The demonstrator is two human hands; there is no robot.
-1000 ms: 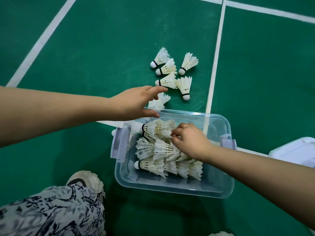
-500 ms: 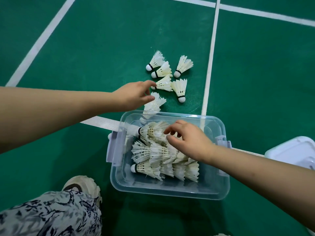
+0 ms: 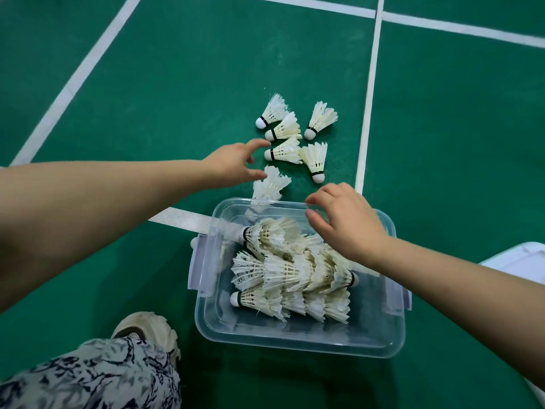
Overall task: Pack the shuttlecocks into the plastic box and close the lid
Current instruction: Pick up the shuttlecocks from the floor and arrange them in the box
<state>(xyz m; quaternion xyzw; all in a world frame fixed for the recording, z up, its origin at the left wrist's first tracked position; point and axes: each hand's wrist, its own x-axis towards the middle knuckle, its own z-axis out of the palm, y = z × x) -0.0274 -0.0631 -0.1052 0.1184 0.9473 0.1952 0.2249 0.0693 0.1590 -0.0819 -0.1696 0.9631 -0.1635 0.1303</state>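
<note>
Lid (image 3: pixel 522 261) cut off at right edge, right hand (image 3: pixel 345 222) perhaps empty

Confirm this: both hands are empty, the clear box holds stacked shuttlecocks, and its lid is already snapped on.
Not quite. The head view shows the plastic box open, with no lid on it. The rest stands: left hand and right hand hold nothing, and stacked shuttlecocks lie inside.

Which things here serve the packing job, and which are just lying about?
Job: white feather shuttlecocks on the floor; clear plastic box; white lid; left hand; right hand.
Lying about: white court lines; beige shoe.
</note>
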